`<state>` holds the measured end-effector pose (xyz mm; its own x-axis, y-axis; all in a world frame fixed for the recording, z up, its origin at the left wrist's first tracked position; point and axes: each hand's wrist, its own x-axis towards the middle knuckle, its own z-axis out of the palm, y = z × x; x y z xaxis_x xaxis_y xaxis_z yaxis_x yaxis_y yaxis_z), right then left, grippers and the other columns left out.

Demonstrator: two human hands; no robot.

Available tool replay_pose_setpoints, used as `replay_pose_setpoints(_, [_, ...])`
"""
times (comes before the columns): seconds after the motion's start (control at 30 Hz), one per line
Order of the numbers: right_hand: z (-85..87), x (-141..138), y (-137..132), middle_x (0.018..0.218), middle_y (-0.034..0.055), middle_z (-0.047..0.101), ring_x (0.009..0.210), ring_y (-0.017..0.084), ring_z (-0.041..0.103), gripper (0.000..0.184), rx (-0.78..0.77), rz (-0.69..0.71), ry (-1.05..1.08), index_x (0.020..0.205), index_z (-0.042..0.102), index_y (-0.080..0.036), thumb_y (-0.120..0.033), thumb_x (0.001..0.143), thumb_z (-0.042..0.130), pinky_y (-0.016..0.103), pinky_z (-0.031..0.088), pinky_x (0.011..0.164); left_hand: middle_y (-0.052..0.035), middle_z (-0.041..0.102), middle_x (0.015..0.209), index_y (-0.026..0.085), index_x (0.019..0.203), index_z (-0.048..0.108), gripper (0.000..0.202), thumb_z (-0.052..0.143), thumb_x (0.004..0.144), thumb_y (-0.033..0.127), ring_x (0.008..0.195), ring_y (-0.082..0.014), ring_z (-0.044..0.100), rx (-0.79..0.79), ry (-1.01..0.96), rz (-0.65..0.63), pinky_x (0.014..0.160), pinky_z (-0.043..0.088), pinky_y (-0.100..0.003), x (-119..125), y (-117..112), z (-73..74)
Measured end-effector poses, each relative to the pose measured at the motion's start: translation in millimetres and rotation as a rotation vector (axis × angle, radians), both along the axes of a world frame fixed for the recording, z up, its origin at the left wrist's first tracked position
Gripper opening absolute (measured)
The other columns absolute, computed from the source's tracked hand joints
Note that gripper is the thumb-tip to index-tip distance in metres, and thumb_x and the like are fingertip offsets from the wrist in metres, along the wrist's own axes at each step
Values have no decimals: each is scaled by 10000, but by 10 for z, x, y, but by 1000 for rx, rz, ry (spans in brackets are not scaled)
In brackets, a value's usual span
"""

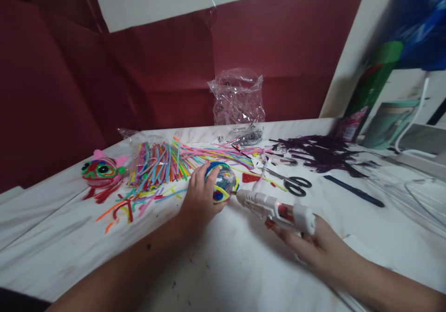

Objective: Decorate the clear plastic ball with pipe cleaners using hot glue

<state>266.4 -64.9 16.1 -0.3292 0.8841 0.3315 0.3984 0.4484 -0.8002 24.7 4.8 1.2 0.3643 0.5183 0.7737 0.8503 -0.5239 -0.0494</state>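
My left hand (pixel 201 189) is wrapped round a rounded clear ball (pixel 226 180) trimmed with blue and yellow pipe cleaners. In my right hand (pixel 308 242) is a white hot glue gun (pixel 270 207), its nozzle pointing left. The tip touches or nearly touches the ball's lower right side; I cannot tell which. An orange light glows on the gun's body. Just behind the ball lie loose pipe cleaners (pixel 216 155) in several colours and a small red piece (pixel 248 178). Scissors with black handles (pixel 296 185) rest beyond the gun.
At the left sits a pink pipe-cleaner figure (pixel 102 170) with big eyes. Beside it lies a bag of pipe cleaners (pixel 156 161). A clear plastic bag (pixel 239 98) stands at the back. Dark purple strands (pixel 317 152), a dark blue strip (pixel 354 191) and a green cup (pixel 390 124) are at right.
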Motion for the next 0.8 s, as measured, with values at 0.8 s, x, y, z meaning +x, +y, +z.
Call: replay_pose_setpoints(0.8, [-49, 27, 107, 412, -49, 354, 420, 99, 324, 395, -473, -72, 85, 501, 473, -197, -497, 754, 516, 236, 255, 407, -172, 437, 1278, 178, 1317, 351, 832, 771, 608, 292, 1204, -346, 469, -78, -127, -43, 1017, 409, -498, -36, 44, -25])
